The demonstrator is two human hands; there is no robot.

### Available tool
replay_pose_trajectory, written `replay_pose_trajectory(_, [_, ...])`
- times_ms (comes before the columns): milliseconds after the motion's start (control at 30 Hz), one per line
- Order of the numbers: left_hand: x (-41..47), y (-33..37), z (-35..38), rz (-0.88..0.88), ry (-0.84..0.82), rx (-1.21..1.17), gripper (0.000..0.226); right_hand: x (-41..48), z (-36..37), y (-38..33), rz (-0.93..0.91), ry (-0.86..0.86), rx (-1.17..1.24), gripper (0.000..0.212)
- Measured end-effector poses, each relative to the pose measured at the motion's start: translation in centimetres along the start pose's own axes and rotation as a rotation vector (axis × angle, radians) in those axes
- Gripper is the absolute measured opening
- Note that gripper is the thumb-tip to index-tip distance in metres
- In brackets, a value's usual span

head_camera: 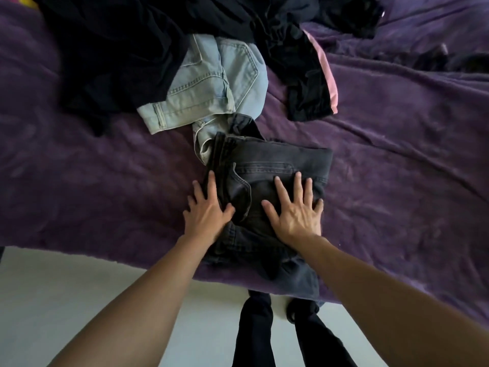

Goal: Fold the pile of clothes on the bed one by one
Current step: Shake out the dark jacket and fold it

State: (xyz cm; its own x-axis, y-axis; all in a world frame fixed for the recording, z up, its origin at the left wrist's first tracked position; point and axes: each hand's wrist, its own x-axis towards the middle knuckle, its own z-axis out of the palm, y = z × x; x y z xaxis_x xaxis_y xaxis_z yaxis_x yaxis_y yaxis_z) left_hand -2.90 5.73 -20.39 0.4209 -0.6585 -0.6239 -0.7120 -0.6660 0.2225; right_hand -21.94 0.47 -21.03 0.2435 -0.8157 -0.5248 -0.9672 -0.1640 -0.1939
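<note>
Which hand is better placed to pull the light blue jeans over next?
Left, probably. The left hand lies on the dark jeans' left edge, just below the light blue jeans; the right hand presses flat farther right.

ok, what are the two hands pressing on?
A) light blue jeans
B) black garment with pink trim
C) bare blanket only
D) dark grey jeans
D: the left hand and the right hand lie flat with fingers spread on the dark grey jeans, the left one at their left edge. The light blue jeans lie farther back, and neither hand touches them.
</note>
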Motion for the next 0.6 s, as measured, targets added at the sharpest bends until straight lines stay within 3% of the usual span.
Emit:
replay_pose_trajectory(133, [0.0, 0.8, -0.3, -0.017, 0.029, -0.076, 0.084, -0.4, -1.5, 1.7, -0.011, 0.05, 0.095, 0.076])
replay_pose_trajectory(200, [-0.6, 0.6, -0.4, -0.022, 0.039, -0.146, 0.081, -1.9, -1.7, 2.9, 0.13, 0.098, 0.222, 0.081])
replay_pose_trajectory(267, [-0.9, 0.6, -0.7, -0.075, 0.009, -0.22, 0.085, -3.8, -1.2, 3.7, 0.347, 0.001, 0.45, 0.091])
replay_pose_trajectory(333, [-1.2, 1.2, -1.5, -0.105, -0.031, -0.255, 0.088, -5.3, -1.1, 3.9, 0.443, -0.097, 0.598, 0.095])
replay_pose_trajectory(467, [-4.0, 3.6, -4.0, -0.013, 0.038, -0.235, 0.082, -6.1, -4.1, 4.4, 0.429, -0.023, 0.803, 0.093])
replay_pose_trajectory(600, [-8.7, 7.4, -5.7, 0.089, 0.101, -0.232, 0.076, -9.0, -8.4, 6.4, 0.407, 0.057, 0.842, 0.087])
